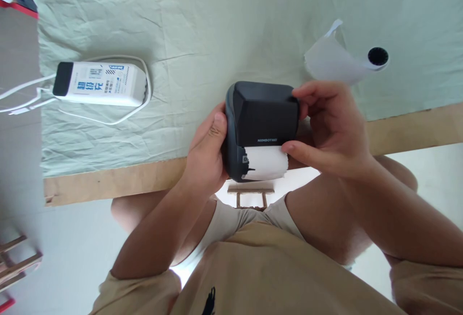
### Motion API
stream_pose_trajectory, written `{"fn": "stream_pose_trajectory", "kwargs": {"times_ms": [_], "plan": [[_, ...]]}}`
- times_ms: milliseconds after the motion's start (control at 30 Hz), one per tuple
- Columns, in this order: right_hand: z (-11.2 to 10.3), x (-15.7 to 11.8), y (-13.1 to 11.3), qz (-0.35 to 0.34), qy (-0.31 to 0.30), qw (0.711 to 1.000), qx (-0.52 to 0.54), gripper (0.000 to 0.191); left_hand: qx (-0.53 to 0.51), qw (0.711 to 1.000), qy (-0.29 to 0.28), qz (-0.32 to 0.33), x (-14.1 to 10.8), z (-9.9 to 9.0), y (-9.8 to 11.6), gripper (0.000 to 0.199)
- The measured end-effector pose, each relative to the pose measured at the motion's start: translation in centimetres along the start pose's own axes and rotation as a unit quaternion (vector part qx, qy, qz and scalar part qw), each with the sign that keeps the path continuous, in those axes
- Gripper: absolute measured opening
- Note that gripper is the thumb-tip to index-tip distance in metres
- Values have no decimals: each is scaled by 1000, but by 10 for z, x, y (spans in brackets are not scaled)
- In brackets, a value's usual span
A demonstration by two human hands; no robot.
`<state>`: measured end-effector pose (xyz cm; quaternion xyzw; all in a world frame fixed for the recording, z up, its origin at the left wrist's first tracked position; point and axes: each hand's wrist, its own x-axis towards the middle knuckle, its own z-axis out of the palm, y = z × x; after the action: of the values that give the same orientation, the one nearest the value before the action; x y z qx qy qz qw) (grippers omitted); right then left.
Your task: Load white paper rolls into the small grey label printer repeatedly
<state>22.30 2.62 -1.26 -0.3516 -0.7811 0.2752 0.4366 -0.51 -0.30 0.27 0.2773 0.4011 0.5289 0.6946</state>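
Note:
A dark label printer [266, 117] is held between my hands over the table's near edge, its NIIMBOT lettering facing up. My left hand [208, 153] is closed around its left side, with the thumb on the rim. White label paper [269, 163] with a ragged edge lies across the printer's near end. My right hand [331, 129] grips the right side, fingertips at the far corner and thumb tip by the paper's edge. The fingers under the printer are hidden.
A white block with blue print [104, 83] and a black end lies at left, with white cables [27, 88] around it. At right rests a curled whitish sheet [331, 59] by a round black piece [378, 56]. Green cloth [202, 25] covers the table; its wooden edge [119, 181] shows.

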Motion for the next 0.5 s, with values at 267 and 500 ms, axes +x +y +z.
{"fn": "stream_pose_trajectory", "kwargs": {"times_ms": [267, 500], "plan": [[-4, 5, -5, -11, 50, 999, -14, 60, 47, 998, 16, -32, 1, 4, 6, 19], [3, 15, -30, 8, 180, 984, -14, 9, 20, 1000, 6, -20, 4, 1, 1, 13]]}}
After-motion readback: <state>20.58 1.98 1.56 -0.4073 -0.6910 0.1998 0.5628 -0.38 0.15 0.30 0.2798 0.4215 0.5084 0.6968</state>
